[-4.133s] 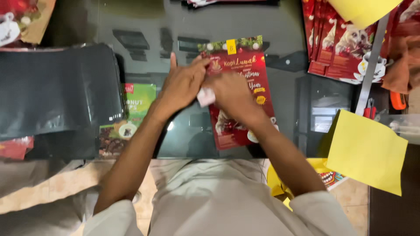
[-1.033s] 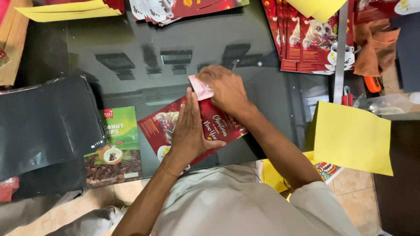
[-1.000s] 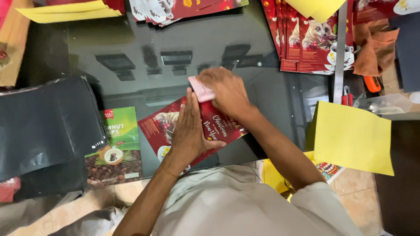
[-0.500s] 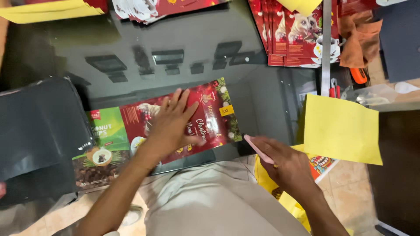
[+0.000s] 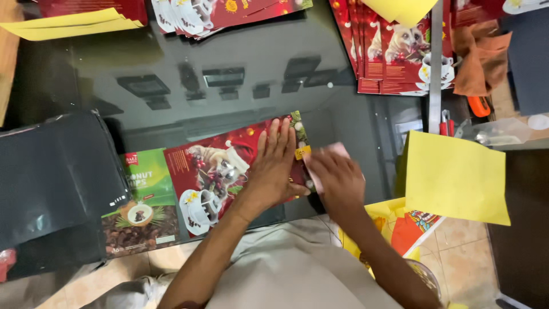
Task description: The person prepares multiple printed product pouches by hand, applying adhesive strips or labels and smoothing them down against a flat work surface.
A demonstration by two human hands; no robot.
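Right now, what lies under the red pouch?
The red pouch lies on the glass table, its left edge over a green pouch. The left hand covers its right part.

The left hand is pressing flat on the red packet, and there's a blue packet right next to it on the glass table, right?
Not quite: in the head view the packet beside the red packet is green, not blue. The left hand does press flat on the red one.

A green snack pouch lies on the dark glass tabletop beside black bags. Red pouches are stacked at the far edge; yellow paper lies right, near an orange cloth.
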